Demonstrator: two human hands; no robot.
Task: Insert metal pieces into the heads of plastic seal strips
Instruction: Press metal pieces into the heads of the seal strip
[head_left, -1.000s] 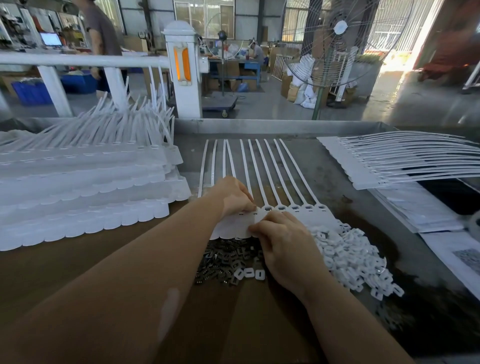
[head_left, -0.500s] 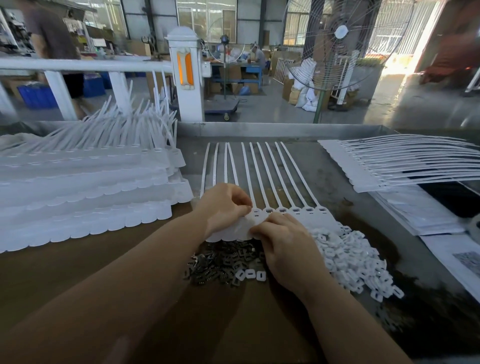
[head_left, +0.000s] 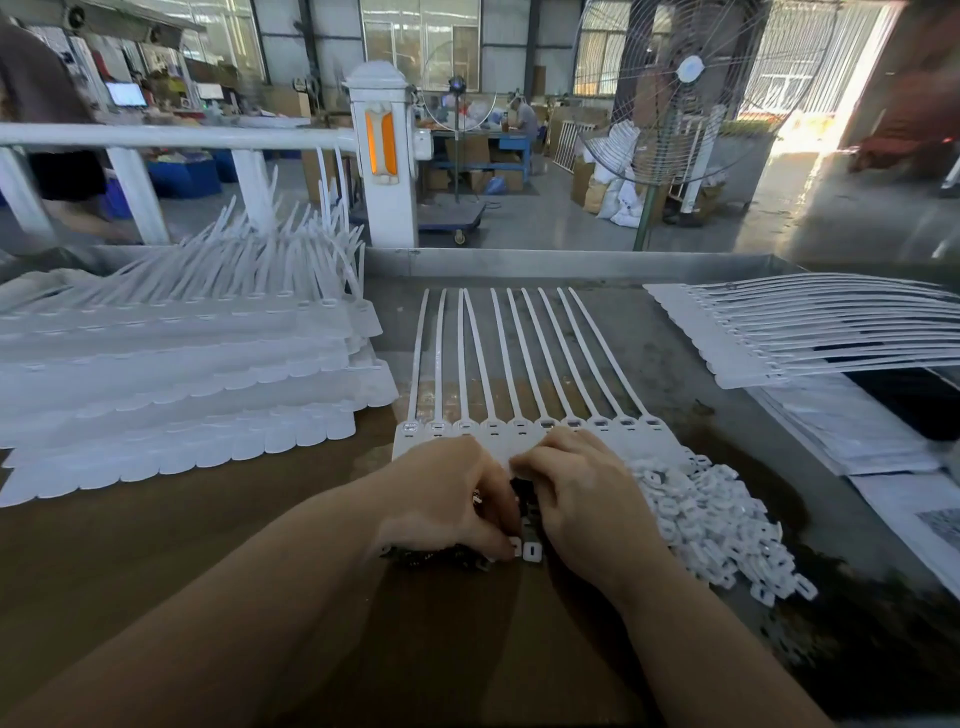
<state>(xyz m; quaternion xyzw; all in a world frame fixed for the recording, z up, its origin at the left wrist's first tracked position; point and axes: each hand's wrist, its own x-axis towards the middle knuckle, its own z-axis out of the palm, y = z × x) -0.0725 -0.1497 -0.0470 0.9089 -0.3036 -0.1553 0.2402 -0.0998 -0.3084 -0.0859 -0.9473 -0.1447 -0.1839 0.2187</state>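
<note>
A sheet of ten joined plastic seal strips (head_left: 524, 441) lies flat on the bench (head_left: 208, 545), heads toward the person and tails fanned away. Both hands sit at its near edge, over the dark pile of metal pieces (head_left: 436, 555) just in front of the heads. The left hand (head_left: 447, 499) has its fingers curled down into that pile, apparently pinching a piece, though the piece itself is hidden. The right hand (head_left: 582, 493) rests beside it with fingers bent at the sheet's edge; whether they hold anything cannot be told. A heap of white plastic caps (head_left: 717, 530) lies just right of the hands.

The step in hand looks like picking up the next metal piece. The next move likely calls for carrying it to an open slot in one of the heads and pressing it in squarely while the other hand steadies the sheet.
</note>
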